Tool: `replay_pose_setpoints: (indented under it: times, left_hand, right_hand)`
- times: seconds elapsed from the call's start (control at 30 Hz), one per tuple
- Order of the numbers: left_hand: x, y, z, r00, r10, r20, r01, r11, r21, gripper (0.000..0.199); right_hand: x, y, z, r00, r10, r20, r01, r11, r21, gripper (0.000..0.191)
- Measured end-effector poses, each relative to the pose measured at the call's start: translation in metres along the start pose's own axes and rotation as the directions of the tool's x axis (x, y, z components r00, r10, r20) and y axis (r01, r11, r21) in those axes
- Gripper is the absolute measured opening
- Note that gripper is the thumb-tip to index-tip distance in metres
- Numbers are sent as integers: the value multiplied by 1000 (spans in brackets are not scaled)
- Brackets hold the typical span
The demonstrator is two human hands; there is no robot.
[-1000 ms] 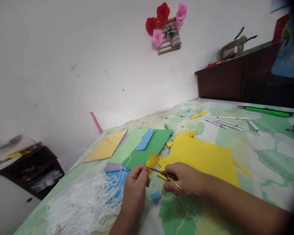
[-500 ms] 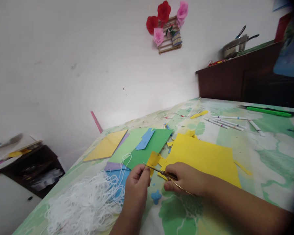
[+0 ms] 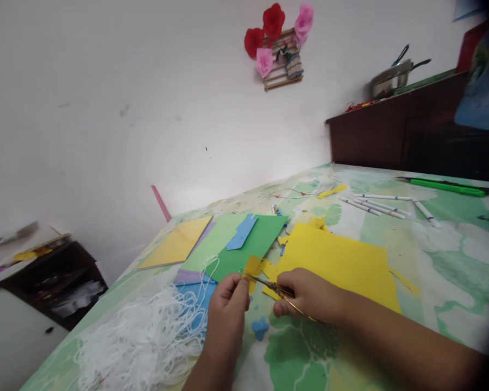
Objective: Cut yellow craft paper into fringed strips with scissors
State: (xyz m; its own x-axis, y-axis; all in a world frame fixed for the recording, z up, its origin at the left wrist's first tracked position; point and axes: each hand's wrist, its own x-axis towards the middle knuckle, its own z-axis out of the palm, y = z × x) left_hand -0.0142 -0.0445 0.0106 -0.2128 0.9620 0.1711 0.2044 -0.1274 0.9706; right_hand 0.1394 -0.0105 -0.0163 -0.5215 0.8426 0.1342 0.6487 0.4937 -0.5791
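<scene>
My left hand [image 3: 230, 301] pinches a small piece of yellow paper [image 3: 251, 266] between thumb and fingers. Closed round the handles of a pair of scissors [image 3: 264, 282] is my right hand [image 3: 307, 296]. The blades point left and lie across the small yellow piece, close to my left fingertips. A large yellow sheet [image 3: 338, 250] lies under and behind my right hand. A blue cut-out scrap [image 3: 260, 328] rests on the table below the scissors. White string [image 3: 142, 336] is heaped left of my left hand.
Green sheets [image 3: 264, 233] with a blue strip [image 3: 242, 232] on top lie beyond my left hand. Several white pens [image 3: 375, 205] and a green cutter [image 3: 448, 186] are at the back right. A dark cabinet [image 3: 370, 136] borders the table's far right side.
The scissor blades have shifted very slightly against the small yellow piece. Both hands stay in nearly the same place.
</scene>
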Motion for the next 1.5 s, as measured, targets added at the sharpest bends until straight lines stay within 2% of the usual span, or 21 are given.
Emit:
replay_pose_setpoints:
  times: [0.17,0.47,1.07,1.2,1.4,1.5]
  left_hand:
    - [0,2,0,999,-17,-38,17,1000,6,16]
    - [0,1,0,1000,-5,-7,5,1000,13,18]
    - [0,0,-1,1000,-14,-12,14,1000,20,19]
    - [-1,0,-1,1000,-11,-1,11,1000,16,18]
    - [2,1,-2,997,22,-67,-21,1000,17,21]
    - [4,-4,-4,998,29,-62,-28,999,22,24]
  right_hand:
    - [-4,-1,0,999,-24,30,23,999,34,40]
    - [-3,1,1,997,-70,41,67,996,62,41]
    - [0,-1,1,999,5,38,-7,999,42,41]
    - [-1,0,2,999,-6,38,4,999,53,40]
    - [-2,3,5,999,-53,2,53,997,51,38]
    - [-2,3,5,997,-78,-5,79,996,49,38]
